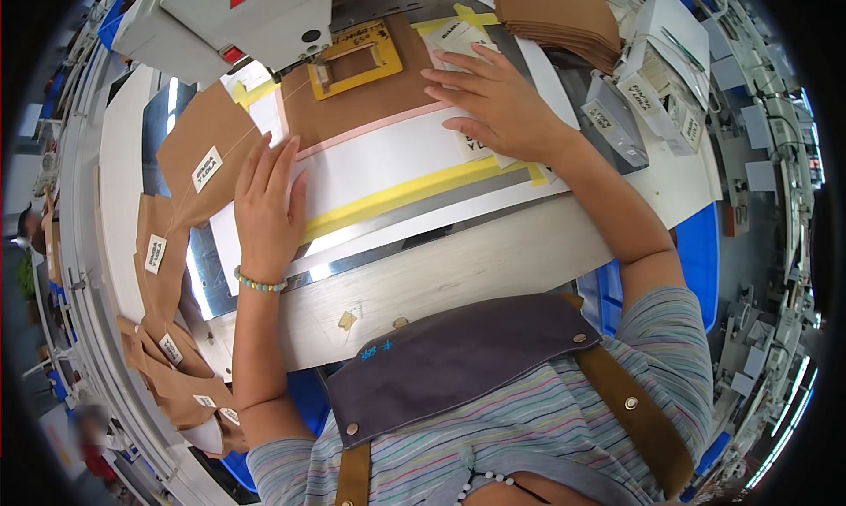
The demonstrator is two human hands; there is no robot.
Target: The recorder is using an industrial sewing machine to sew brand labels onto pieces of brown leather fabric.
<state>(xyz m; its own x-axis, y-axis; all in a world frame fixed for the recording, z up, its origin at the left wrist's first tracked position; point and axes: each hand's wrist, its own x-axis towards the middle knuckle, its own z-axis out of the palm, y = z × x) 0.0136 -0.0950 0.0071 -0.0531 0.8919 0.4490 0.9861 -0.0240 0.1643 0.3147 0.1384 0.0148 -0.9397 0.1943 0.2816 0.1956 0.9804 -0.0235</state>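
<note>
A sewing machine head (pixel 207 21) stands over a brown sheet (pixel 370 118) with a pink-edged border, lying on a white board (pixel 370 171) taped in yellow. A yellow template frame (pixel 388 61) is on the sheet under the machine. My left hand (pixel 269 206) rests, fingers stretched, at the sheet's lower-left corner beside a chain of brown pieces with white labels (pixel 176 153). My right hand (pixel 489 105) lies with spread fingers over the sheet's right edge and a few white label pieces (pixel 458 39).
A stack of brown pieces (pixel 555 17) is at the back right, beside boxes and packets of labels (pixel 656 92). Blue bins (pixel 692 268) sit below the table's edge (pixel 414 277). More brown pieces hang down on the left. Other workers (pixel 92 444) are blurred at the far left.
</note>
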